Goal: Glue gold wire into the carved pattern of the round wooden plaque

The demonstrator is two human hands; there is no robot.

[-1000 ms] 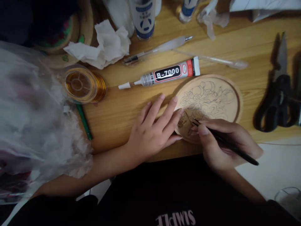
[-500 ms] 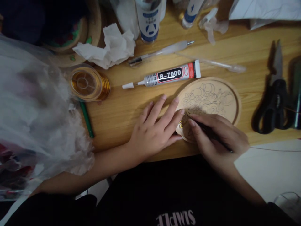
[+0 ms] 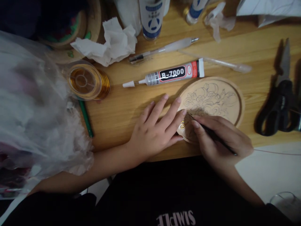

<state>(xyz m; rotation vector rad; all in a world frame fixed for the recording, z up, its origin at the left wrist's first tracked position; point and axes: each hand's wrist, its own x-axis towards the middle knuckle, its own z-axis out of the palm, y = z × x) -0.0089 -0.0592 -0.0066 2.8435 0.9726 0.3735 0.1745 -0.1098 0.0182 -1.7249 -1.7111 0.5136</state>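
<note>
A round wooden disc (image 3: pixel 221 97) with a pencilled flower drawing lies near the front edge of the wooden table (image 3: pixel 122 106). My left hand (image 3: pixel 155 128) lies flat beside it, fingers spread, fingertips pressing the disc's left rim. My right hand (image 3: pixel 221 141) is closed on thin black tweezers (image 3: pixel 211 135), their tip on a small piece of gold wire (image 3: pixel 182 124) at the disc's lower left.
A B-7000 glue tube (image 3: pixel 171 74) lies just behind the disc. A spool of gold wire (image 3: pixel 87 81), a green pencil (image 3: pixel 85 117), crumpled tissue (image 3: pixel 110 44), a white pen (image 3: pixel 164 48), bottles and black scissors (image 3: pixel 277 103) lie around. A plastic bag (image 3: pixel 35 110) fills the left.
My right hand has moved left and forward over the disc, bringing the tweezer tip to the gold wire piece. My left hand has stayed on the rim.
</note>
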